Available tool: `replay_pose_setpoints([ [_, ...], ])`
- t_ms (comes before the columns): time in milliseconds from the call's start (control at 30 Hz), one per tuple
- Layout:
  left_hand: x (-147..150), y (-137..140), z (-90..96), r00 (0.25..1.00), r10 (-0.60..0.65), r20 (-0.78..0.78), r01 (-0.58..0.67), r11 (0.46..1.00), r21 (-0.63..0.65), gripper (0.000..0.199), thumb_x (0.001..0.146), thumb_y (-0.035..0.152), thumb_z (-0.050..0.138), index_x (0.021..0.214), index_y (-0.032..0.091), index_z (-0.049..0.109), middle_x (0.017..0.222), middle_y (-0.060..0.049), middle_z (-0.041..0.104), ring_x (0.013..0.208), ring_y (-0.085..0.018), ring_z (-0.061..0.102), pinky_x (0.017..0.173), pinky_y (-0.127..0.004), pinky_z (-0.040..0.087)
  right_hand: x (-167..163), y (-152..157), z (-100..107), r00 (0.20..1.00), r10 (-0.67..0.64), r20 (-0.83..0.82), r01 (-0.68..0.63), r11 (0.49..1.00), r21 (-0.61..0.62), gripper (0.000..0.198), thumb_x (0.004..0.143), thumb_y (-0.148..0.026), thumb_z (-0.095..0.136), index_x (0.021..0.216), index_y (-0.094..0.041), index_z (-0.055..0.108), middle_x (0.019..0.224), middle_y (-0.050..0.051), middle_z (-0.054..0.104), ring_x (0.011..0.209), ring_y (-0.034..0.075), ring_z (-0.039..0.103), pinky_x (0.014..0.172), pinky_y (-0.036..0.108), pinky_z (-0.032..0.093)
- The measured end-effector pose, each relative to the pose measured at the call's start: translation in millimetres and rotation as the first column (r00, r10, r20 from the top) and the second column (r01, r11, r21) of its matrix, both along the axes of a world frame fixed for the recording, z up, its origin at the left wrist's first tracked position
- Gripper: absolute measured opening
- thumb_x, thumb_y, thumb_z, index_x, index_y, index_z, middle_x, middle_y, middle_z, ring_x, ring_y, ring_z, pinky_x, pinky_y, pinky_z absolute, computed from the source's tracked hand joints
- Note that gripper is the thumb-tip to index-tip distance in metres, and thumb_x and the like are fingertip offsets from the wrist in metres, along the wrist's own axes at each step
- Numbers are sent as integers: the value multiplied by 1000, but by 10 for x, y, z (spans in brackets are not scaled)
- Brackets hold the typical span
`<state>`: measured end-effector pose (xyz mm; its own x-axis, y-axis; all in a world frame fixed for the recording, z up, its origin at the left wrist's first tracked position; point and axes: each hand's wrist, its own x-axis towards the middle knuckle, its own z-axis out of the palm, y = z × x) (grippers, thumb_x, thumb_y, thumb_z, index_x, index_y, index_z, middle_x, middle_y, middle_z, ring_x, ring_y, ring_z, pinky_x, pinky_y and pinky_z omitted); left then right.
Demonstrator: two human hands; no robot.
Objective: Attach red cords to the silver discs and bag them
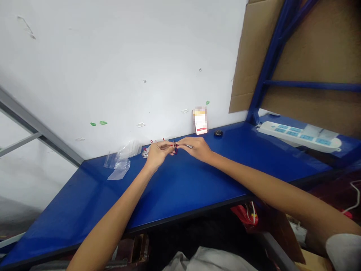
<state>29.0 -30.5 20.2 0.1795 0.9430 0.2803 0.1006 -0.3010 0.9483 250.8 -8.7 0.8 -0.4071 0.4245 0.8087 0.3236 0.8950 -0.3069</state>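
Above the blue table (pixel 180 188), my left hand (pixel 158 152) and my right hand (pixel 197 148) meet, fingertips nearly touching. Both are closed in a pinch on a small dark thing with red cord (pixel 175 147) between them. Its exact kind is too small to make out. A thin grey piece (pixel 190 146) shows at the fingers of my right hand; what it belongs to is hidden. Just behind my left hand, partly covered by it, lie small pale pieces with red loops (pixel 145 152).
Clear plastic bags (pixel 120 165) lie left of my hands. A lit phone (pixel 200 120) leans against the white wall (pixel 158 67), with a small black object (pixel 218 133) beside it. A white power strip (pixel 299 136) sits at the right, beyond a blue frame post (pixel 266 64).
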Motion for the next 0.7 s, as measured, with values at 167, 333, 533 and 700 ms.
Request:
replay_pose_setpoints([
  [167, 59, -21, -47, 998, 54, 27, -53, 999, -4, 36, 73, 45, 91, 89, 14, 81, 78, -8, 77, 68, -20, 70, 70, -35, 61, -14, 36, -56, 1000, -3, 5, 3, 1000, 30, 21, 107, -30, 64, 119, -26, 81, 112, 5, 84, 100, 22, 80, 91, 36, 65],
  [333, 49, -9, -76, 992, -10, 128, 22, 996, -88, 38, 73, 45, 93, 91, 14, 81, 85, -7, 76, 71, -17, 69, 72, -32, 59, 4, -10, -15, 997, -45, 55, 43, 998, 35, 22, 109, -31, 59, 118, -27, 78, 114, 5, 82, 102, 21, 78, 93, 35, 62],
  [533, 20, 28, -67, 992, -69, 103, 80, 992, -103, 33, 84, 44, 82, 104, 17, 79, 100, -9, 76, 89, -21, 71, 79, -33, 58, 53, -14, 70, 962, -173, 209, 165, 985, 55, 13, 105, -27, 61, 110, -24, 73, 105, 5, 80, 88, 19, 74, 73, 29, 54],
  [700, -20, 4, 12, 970, 147, -192, -102, 969, 226, 24, 91, 36, 72, 108, 22, 80, 116, -8, 76, 103, -24, 69, 88, -34, 54, 111, 25, 126, 962, -49, 268, 97, 981, -169, 8, 102, -29, 65, 104, -24, 71, 98, 2, 78, 82, 16, 72, 71, 26, 50],
])
